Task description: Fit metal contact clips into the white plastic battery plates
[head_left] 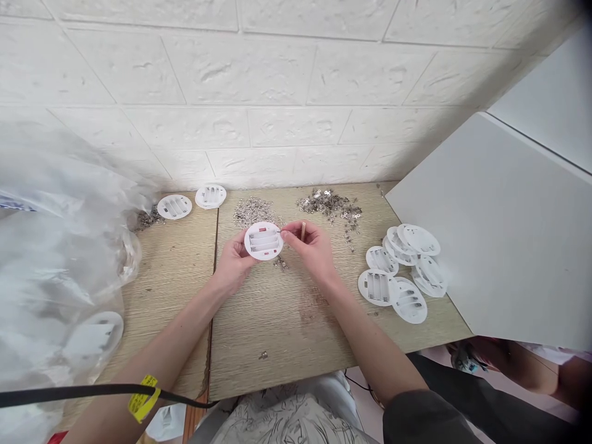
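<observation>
"Two bare hands meet near the middle of the frame, and between them we have the round white case [263, 240]! Which side does it lie from each?"

"We see it to the upper right of the left hand [231, 265], and just left of the right hand's [317, 250] fingertips. Both are right at its rim. Being round, it gives us no long axis, but its slots run roughly left to right, their right-hand ends towards the right hand."

"And the grip?"

"On the left, closed around the case's left and lower edge. On the right, thumb and finger pinched narrow at the right rim. We can't tell what, if anything, sits between those tips. A pale, stick-like thing [303, 231] shows among the other fingers, too small for us to name."

"What's around them on the bench [277, 327]?"

"Just behind the case we've got a pile of small metal pieces [252, 211], and a darker, looser pile [329, 205] to its right. Over at the right of the frame, a cluster of overlapping white cases [378, 287]. Upper left, two more spots of them, beside the clear plastic bag [50, 265]!"
</observation>
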Tool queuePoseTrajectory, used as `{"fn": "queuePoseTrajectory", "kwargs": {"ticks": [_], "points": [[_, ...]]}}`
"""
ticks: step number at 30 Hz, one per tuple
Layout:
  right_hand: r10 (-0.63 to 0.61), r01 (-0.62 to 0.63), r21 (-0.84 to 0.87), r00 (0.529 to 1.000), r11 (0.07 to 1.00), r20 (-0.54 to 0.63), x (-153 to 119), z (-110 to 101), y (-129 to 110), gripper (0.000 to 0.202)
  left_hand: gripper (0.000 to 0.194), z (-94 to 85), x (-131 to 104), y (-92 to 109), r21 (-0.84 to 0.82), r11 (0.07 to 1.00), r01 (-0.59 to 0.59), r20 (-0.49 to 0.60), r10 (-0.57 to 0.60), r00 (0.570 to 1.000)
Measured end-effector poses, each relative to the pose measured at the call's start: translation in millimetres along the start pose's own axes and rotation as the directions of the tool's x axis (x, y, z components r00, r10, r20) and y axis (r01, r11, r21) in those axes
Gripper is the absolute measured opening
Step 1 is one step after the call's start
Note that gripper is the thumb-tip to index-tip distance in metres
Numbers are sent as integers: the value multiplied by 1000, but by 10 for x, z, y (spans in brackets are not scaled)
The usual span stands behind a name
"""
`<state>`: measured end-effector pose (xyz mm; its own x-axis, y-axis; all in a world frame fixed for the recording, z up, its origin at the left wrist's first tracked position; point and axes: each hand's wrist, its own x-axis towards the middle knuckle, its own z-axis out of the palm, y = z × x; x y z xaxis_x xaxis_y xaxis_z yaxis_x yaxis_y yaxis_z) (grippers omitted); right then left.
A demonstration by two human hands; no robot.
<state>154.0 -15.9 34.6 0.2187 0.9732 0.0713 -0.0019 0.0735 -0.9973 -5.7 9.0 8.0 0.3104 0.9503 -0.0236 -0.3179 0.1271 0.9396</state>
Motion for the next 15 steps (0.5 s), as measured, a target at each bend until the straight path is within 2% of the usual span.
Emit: {"fn": "queuePoseTrajectory", "kwargs": {"ticks": [8, 15], "points": [[29, -32, -182, 999, 983, -22, 19, -28, 27, 12, 54, -49, -10, -76, 281, 949, -142, 3, 147, 989], [34, -32, -185, 999, 982, 8, 31, -33, 45, 13, 52, -35, -23, -82, 315, 930, -188, 56, 180, 982]]}}
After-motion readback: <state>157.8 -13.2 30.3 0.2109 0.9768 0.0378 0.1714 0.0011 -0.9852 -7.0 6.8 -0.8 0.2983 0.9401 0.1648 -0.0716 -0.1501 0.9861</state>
